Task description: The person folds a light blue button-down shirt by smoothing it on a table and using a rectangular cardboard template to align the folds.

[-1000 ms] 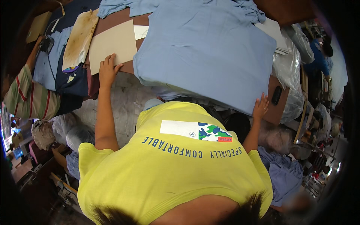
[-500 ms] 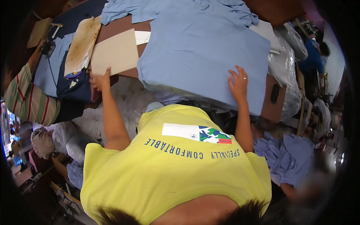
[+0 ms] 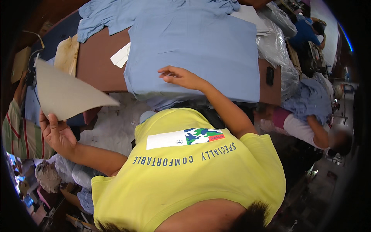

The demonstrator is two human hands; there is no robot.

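My left hand [image 3: 58,133] grips a stiff beige-grey cardboard sheet [image 3: 69,92] by its lower edge. The sheet is lifted off the table, tilted and slightly curved. A light blue shirt [image 3: 193,42] lies spread over the table, its sleeves toward the far side and its near end at the front edge. Above its near left part is my right hand [image 3: 181,77], fingers stretched out and nothing in them; whether it touches the cloth I cannot tell. White paper pieces [image 3: 121,56] lie beside the shirt's left edge.
The brown tabletop [image 3: 98,58] carries a black oblong object [image 3: 269,75] at right. White sheets [image 3: 251,17] and clear plastic bags [image 3: 272,42] flank the shirt. A scorched cloth pad [image 3: 67,54] lies left. A person in stripes [image 3: 31,137] stands left; another handles blue cloth [image 3: 309,96] at right.
The cardboard sheet has come up off the table in my left hand, which moved left and nearer me. My right hand has moved left across the shirt. The view has shifted.
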